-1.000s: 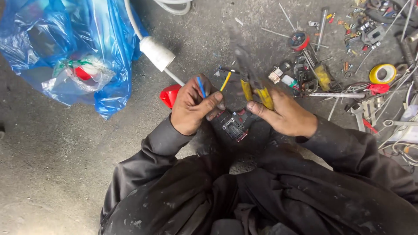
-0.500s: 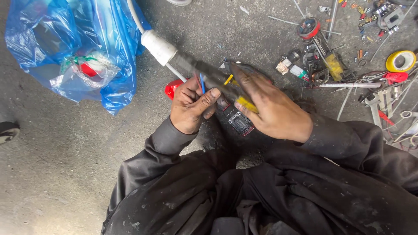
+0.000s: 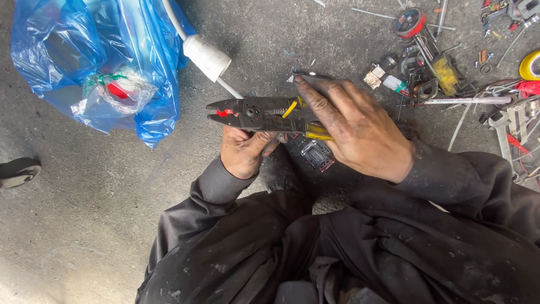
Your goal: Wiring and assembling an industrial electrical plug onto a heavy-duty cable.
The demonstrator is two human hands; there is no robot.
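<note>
Flat dark wire-stripping pliers (image 3: 256, 114) at centre frame, lying level, nose toward 9 o'clock and slightly parted over a red scrap; yellow-sleeved handles mostly buried under the right hand (image 3: 354, 126), closed round them with the forefinger stretched toward 11 o'clock. Beneath the tool, at 6 o'clock, the left hand (image 3: 243, 152), fingers curled up against the underside; what it pinches, hidden by the blade, impossible to tell. Just at 4 o'clock of that hand, a small dark red-marked part (image 3: 315, 153), half covered. At 11 o'clock, a white plug (image 3: 207, 56) on white cable, running off the top edge. Farther out at 10 o'clock, a blue plastic bag (image 3: 90, 62), contents blurred. At 2 o'clock, a litter of small parts (image 3: 419, 73) and a yellow tape roll (image 3: 530, 66), cut by the edge.
</note>
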